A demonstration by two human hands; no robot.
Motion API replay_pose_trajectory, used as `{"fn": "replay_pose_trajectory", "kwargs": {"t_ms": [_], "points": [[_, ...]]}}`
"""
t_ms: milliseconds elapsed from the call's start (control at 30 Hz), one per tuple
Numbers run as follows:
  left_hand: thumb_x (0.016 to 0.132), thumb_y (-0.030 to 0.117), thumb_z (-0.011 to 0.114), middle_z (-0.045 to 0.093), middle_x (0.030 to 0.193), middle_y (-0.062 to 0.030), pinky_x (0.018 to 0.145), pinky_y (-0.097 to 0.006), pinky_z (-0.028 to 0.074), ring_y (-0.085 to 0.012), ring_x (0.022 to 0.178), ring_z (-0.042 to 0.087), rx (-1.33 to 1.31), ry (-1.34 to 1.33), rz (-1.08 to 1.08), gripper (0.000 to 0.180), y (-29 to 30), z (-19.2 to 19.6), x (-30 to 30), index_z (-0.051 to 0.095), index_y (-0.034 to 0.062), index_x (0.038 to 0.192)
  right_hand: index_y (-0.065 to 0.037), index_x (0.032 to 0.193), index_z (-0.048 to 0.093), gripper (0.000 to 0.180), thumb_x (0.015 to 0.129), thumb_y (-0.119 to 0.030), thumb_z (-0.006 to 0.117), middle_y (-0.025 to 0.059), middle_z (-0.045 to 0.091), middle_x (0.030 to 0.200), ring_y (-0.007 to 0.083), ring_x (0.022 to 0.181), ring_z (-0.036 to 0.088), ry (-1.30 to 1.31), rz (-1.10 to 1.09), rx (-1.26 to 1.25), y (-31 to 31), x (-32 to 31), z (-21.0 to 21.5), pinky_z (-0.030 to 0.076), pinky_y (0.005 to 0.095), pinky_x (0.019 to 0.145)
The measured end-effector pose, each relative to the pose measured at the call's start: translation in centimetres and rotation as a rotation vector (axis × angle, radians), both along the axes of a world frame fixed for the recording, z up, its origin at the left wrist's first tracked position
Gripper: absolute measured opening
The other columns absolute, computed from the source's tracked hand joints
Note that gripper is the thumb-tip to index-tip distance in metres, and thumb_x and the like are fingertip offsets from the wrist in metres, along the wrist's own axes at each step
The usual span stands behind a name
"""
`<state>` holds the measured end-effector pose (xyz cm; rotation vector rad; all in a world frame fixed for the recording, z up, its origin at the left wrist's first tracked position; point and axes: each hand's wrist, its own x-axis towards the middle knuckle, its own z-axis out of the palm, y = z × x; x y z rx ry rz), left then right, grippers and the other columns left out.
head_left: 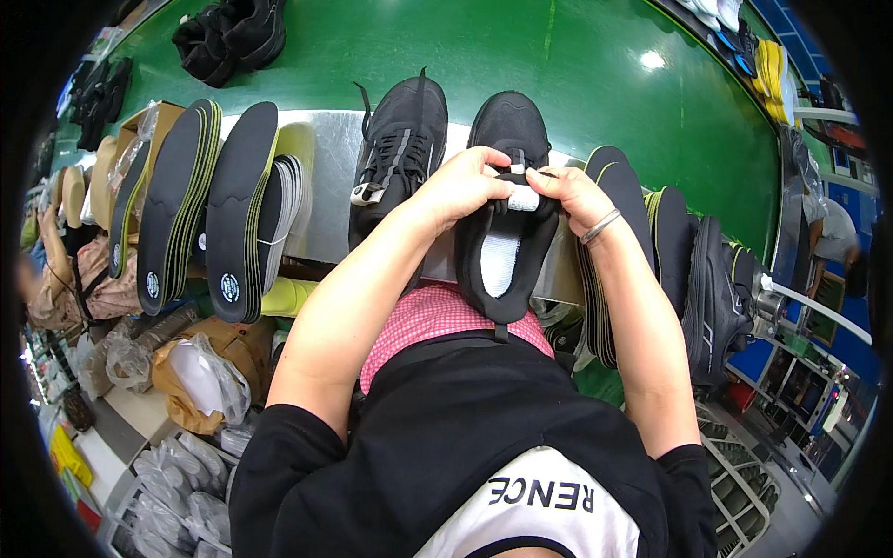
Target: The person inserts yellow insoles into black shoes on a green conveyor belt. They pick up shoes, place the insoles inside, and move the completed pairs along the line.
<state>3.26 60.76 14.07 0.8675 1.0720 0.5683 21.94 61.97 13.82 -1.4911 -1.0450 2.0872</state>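
A black sneaker (507, 251) lies in front of me with its heel toward my body and its pale inside showing. My left hand (462, 186) grips the sneaker's tongue and upper from the left. My right hand (572, 192) pinches the same spot from the right, by a small white label; a thin bracelet circles that wrist. A second black sneaker (398, 149) with a white tag on its laces stands just to the left, beside my left hand.
Rows of black insoles with green edges (200, 200) stand on the left, more insoles (628, 223) and another dark shoe (716, 298) on the right. A green conveyor belt (577, 65) runs behind. Bagged paper stuffing (200, 377) lies lower left.
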Motion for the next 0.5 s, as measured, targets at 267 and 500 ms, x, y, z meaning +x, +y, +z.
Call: {"fn": "replay_pose_trajectory", "kwargs": {"t_ms": [267,500], "points": [[0.070,0.005,0.061,0.059,0.090,-0.0118,0.076,-0.024,0.041,-0.0144,0.083,0.055,-0.021,-0.001,0.009,0.050,0.2,-0.6,0.0,0.041,-0.0075,0.114,0.000,0.091,0.063,0.026,0.079,-0.023,0.061,0.0034,0.064,0.081,0.0087,0.070,0.056,-0.121,0.031,-0.047,0.4,-1.2,2.0,0.041,0.0209,0.068],[0.073,0.009,0.060,0.059,0.089,-0.0107,0.076,-0.026,0.042,-0.0156,0.084,0.055,0.102,0.108,-0.028,0.049,-0.1,-0.1,-0.1,0.040,-0.0052,0.116,0.001,0.088,0.063,0.032,0.078,-0.029,0.062,0.0039,0.063,0.081,0.0095,0.072,0.055,-0.165,0.061,0.050,0.6,-0.5,0.5,0.041,0.0204,0.069]]}}
